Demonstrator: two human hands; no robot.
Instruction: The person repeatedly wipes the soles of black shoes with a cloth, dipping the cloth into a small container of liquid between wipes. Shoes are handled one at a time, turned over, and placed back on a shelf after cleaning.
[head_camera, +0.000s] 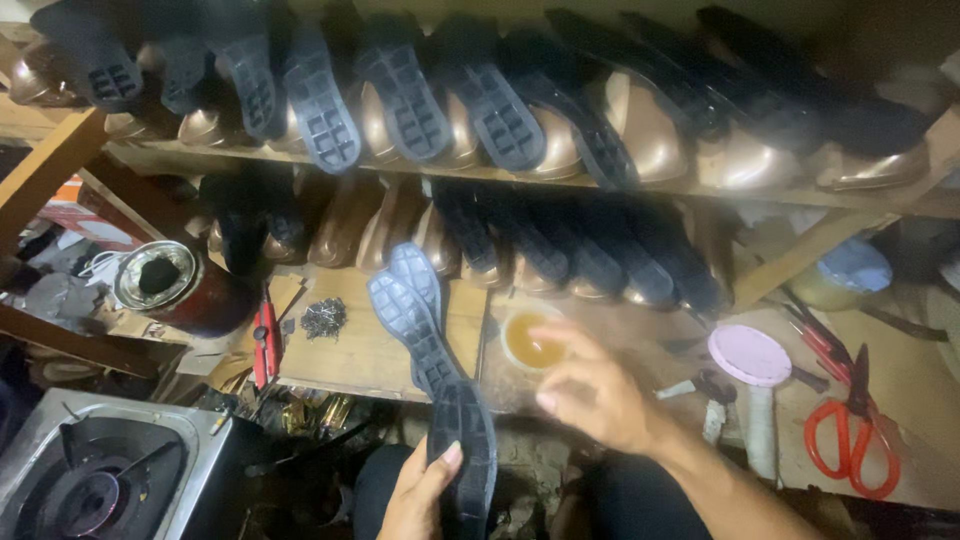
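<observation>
Down at the near edge, the left hand (420, 490) grips a dark blue sole (432, 370) by its heel end, thumb pressed across the tread, so the hand is closed around it. The sole's long axis runs from the near middle up and away toward the far left, its toe end over the wooden bench (350, 350) and its ribbed underside facing up. A second sole seems to lie just behind the toe, though I cannot tell whether they are stacked or joined. The right hand (590, 395) is blurred and holds nothing that I can see; its fingers are loosely spread and it hovers just right of the sole's middle, its fingertips over or just beside a small cup of amber liquid (530, 342). That cup sits on the bench to the right of the sole, so the right hand is much the nearer to it, while the left hand is the one on the sole. Farther right lie a pink round lid (749, 354) and red scissors (850, 440). On the left sit a heap of small nails (323, 318), a red-handled tool (266, 340) and an open tin (160, 275). Two shelves (400, 170) of lasted shoes with dark soles fill the far side.
</observation>
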